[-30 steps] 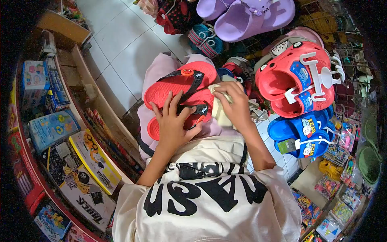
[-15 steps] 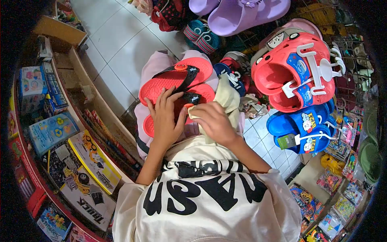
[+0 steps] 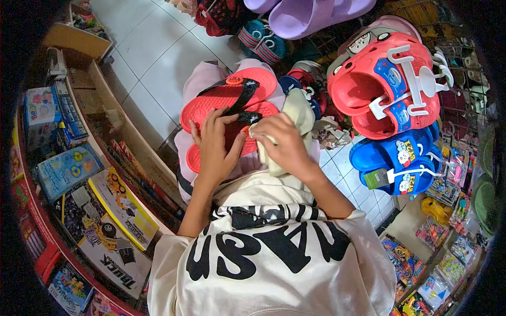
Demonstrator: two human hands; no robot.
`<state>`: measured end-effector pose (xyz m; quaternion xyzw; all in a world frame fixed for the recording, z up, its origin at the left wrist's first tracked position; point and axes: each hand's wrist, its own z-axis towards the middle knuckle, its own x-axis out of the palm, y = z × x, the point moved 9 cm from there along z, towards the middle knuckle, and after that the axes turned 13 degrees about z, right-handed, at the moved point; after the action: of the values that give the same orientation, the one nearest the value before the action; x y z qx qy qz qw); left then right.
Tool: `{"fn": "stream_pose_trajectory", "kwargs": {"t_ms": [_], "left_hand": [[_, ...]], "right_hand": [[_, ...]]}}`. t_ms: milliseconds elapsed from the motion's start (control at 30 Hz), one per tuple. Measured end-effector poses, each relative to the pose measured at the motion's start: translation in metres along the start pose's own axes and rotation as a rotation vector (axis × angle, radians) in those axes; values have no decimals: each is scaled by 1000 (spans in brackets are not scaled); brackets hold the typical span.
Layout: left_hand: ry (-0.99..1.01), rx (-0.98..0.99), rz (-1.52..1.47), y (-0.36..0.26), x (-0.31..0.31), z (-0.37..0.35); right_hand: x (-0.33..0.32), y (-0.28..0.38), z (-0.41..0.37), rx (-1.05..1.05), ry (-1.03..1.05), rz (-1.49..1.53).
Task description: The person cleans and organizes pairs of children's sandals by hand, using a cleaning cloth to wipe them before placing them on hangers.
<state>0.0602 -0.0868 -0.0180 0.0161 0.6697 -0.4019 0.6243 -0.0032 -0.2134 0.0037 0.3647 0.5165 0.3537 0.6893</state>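
Observation:
A pair of red flip-flops (image 3: pixel 253 85) with black straps and round red buttons lies across my lap, one overlapping the other. My left hand (image 3: pixel 215 142) lies over the nearer flip-flop (image 3: pixel 197 156), fingers spread and bent across it, thumb beside its strap. My right hand (image 3: pixel 282 143) pinches a pale cream cloth (image 3: pixel 298 111) and presses it against that flip-flop near the strap button. Most of the cloth hangs behind and under the hand. My palms hide part of the nearer flip-flop.
Red clogs (image 3: pixel 363 92) and blue sandals (image 3: pixel 392 158) hang on white hangers to the right. Purple slippers (image 3: pixel 300 18) are at the top. Boxed toys (image 3: pixel 113 258) fill the left shelf (image 3: pixel 142 145). Packaged small toys (image 3: pixel 435 289) sit at lower right. White floor tiles (image 3: pixel 153 58) show beyond.
The right hand and its cloth have shifted slightly on the nearer flip-flop, and the fingers are more curled. The left hand stays on the flip-flop. The whole view has tilted slightly.

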Motion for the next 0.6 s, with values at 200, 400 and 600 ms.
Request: {"fn": "stream_pose_trajectory", "kwargs": {"t_ms": [200, 400, 600], "left_hand": [[-167, 79, 80, -13, -20, -14], [-200, 163, 80, -21, -23, -15], [-177, 118, 3, -9, -36, -12]], "right_hand": [[-33, 20, 16, -59, -202, 83], [-5, -6, 15, 20, 24, -170], [-1, 23, 29, -76, 185, 39]]}}
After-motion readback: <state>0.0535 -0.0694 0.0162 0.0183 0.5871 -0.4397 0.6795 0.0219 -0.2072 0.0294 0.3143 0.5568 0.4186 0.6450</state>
